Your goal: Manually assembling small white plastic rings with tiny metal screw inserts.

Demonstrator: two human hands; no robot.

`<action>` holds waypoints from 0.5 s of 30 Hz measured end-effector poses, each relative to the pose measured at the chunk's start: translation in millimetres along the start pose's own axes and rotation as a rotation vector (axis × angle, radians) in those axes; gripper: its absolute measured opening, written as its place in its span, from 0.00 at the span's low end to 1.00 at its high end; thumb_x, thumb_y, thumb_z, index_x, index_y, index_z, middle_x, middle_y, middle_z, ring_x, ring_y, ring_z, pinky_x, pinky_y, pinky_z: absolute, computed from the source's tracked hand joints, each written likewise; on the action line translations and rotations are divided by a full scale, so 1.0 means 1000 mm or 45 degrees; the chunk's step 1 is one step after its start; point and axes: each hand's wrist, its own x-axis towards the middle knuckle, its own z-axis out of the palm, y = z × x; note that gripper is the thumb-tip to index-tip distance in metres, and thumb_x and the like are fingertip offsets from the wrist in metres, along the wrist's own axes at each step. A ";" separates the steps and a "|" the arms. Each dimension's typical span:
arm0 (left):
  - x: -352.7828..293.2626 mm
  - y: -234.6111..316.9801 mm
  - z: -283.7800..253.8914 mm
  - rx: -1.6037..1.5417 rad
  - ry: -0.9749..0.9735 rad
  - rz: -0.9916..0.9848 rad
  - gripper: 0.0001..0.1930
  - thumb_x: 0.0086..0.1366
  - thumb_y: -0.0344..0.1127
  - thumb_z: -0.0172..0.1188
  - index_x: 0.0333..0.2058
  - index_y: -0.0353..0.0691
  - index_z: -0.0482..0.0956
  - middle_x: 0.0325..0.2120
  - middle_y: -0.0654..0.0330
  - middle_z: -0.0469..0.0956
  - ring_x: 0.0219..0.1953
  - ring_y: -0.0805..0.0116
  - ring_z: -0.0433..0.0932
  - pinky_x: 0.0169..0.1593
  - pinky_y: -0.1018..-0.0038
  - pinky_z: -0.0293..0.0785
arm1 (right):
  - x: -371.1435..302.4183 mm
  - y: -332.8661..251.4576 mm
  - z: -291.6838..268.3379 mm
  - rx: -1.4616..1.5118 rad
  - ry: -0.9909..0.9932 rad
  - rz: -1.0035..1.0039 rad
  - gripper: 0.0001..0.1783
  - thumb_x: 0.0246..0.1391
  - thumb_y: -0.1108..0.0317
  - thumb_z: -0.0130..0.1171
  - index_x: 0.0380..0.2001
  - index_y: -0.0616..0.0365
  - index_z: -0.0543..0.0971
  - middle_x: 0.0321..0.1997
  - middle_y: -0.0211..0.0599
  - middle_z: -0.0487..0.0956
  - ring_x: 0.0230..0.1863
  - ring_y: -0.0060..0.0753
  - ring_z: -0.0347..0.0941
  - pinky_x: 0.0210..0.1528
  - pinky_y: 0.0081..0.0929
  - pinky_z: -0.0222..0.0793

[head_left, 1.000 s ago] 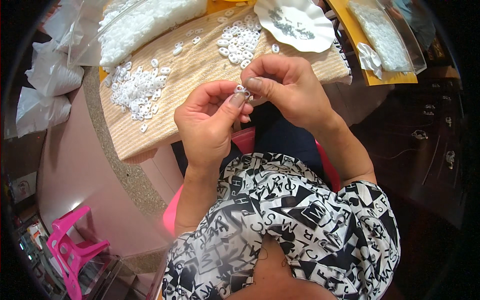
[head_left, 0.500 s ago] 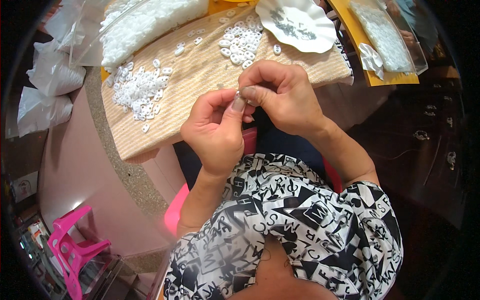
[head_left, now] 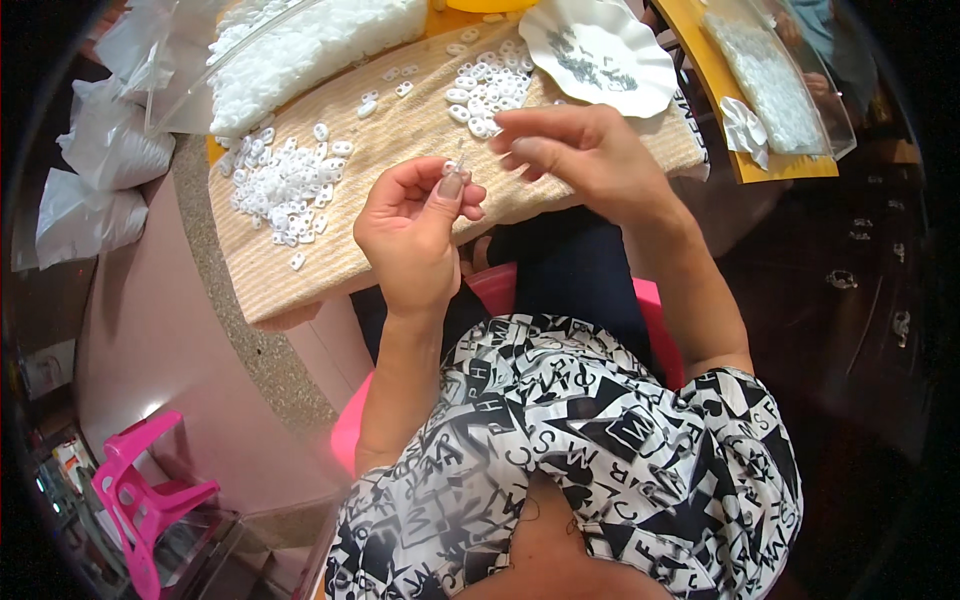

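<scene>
Between the thumb and fingers of my left hand (head_left: 415, 230) is a small white plastic piece (head_left: 453, 168), with a thin bit standing up from it that is too small to name. My right hand (head_left: 590, 155) hovers just to the right, apart from it, fingers loosely extended with nothing visible in them. Beyond it lies a pile of white oval pieces with two holes (head_left: 490, 90). A scalloped white plate (head_left: 640, 85) at the far right holds small grey metal parts. Left of my left hand, a bigger pile of small white two-hole pieces (head_left: 285, 185) rests on the striped cloth (head_left: 390, 130).
A clear bin of white pieces (head_left: 315, 60) stands at the far left, with white plastic bags (head_left: 100, 215) beside it. At the far right, another clear tray (head_left: 770, 95) sits on a yellow surface near crumpled paper (head_left: 743, 128). A pink stool (head_left: 150, 490) is at lower left.
My hands were together, fingertips meeting at the small piece. Now my right hand has drawn away to the right and opened, while my left hand keeps the piece.
</scene>
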 end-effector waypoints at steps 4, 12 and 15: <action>0.003 0.003 -0.003 -0.054 -0.014 -0.008 0.06 0.56 0.21 0.53 0.34 0.29 0.71 0.26 0.54 0.74 0.25 0.70 0.74 0.28 0.79 0.72 | 0.029 0.012 -0.011 -0.862 0.129 -0.395 0.08 0.45 0.73 0.54 0.31 0.61 0.78 0.27 0.44 0.77 0.29 0.35 0.75 0.33 0.25 0.68; 0.009 0.006 -0.009 -0.123 0.003 -0.020 0.06 0.56 0.20 0.52 0.34 0.31 0.71 0.26 0.54 0.74 0.26 0.69 0.73 0.29 0.79 0.70 | 0.080 0.036 0.019 -1.660 0.047 -0.578 0.06 0.38 0.71 0.52 0.22 0.59 0.75 0.26 0.42 0.74 0.33 0.43 0.70 0.35 0.33 0.67; 0.009 0.006 -0.010 -0.151 0.006 -0.032 0.06 0.56 0.21 0.53 0.34 0.30 0.71 0.26 0.54 0.74 0.25 0.69 0.75 0.27 0.79 0.72 | 0.081 0.032 0.025 -1.810 -0.034 -0.728 0.05 0.35 0.70 0.53 0.19 0.61 0.74 0.26 0.43 0.74 0.33 0.42 0.70 0.33 0.32 0.67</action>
